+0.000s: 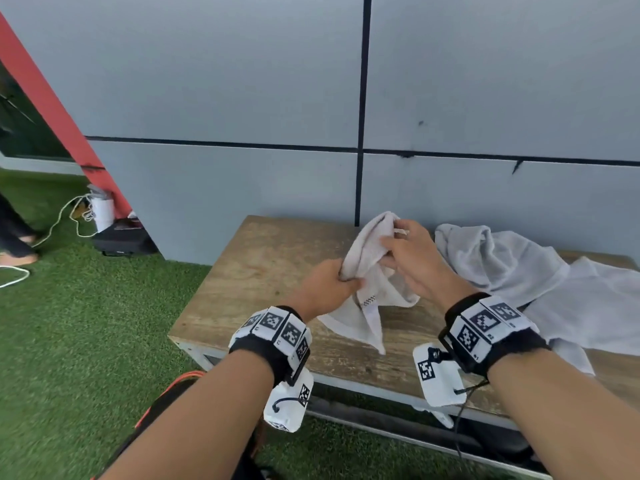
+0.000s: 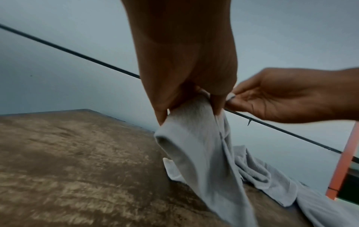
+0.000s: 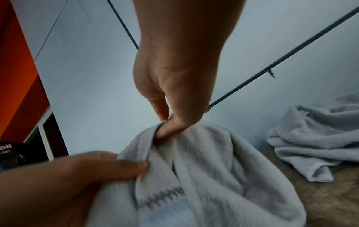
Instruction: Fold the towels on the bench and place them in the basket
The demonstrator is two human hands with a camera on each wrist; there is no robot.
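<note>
A small pale towel (image 1: 372,292) with a dark patterned stripe hangs crumpled above the wooden bench (image 1: 263,271). My left hand (image 1: 332,282) grips its lower left edge, thumb and fingers curled round the cloth (image 2: 194,138). My right hand (image 1: 401,251) pinches the towel's upper edge (image 3: 204,161) between thumb and fingers. The towel's lower corners trail onto the bench top. To the right lies a heap of larger pale grey towels (image 1: 540,285), crumpled and unfolded. No basket is in view.
A grey panelled wall (image 1: 242,98) stands right behind the bench. Green artificial turf (image 1: 86,323) lies to the left, with a black case (image 1: 121,240), a white object and a cord. Another person's feet (image 1: 17,251) show at the far left.
</note>
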